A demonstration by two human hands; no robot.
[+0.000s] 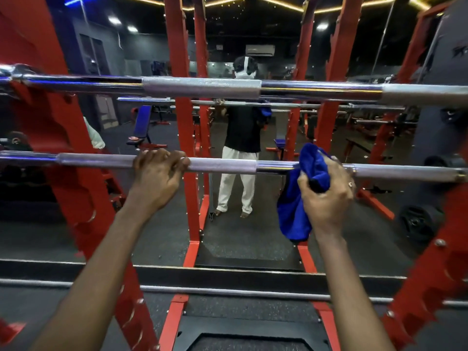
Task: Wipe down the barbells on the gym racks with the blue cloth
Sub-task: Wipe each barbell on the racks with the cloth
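A person's left hand (159,173) clasps the lower barbell (222,165) on a red gym rack (182,122), fingers (162,154) curled over the knurled steel. Further right along the same bar, the right hand (326,198) grasps the bunched blue cloth (293,216). It holds the cloth against the bar's smooth section, with a fold hanging below. A second barbell (202,87) rests higher on the rack, untouched. The mirror (157,211) behind reflects the person standing at the bars.
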